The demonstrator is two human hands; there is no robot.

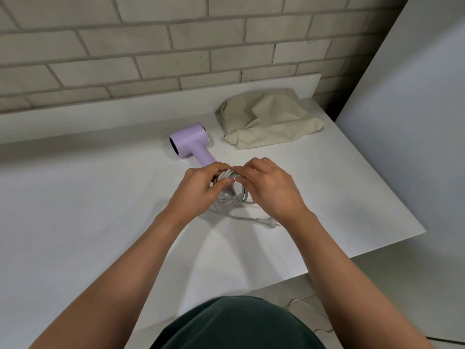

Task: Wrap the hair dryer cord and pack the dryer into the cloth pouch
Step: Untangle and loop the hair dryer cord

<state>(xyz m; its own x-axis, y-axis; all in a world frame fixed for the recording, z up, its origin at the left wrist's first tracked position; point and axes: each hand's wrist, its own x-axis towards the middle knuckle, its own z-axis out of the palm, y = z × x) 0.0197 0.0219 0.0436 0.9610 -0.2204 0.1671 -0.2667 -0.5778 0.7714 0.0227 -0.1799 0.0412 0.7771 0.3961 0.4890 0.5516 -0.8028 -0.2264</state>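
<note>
Left hand (201, 183) and right hand (266, 185) both grasp the coiled cord (230, 195) by the dryer (191, 142) on the table (75, 210); pouch (269, 122) behind.

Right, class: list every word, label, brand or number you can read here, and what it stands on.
None can be read. The hair dryer, cord, cloth pouch and brick wall show no lettering; a dark spot at the dryer's rear is too small to tell.
</note>
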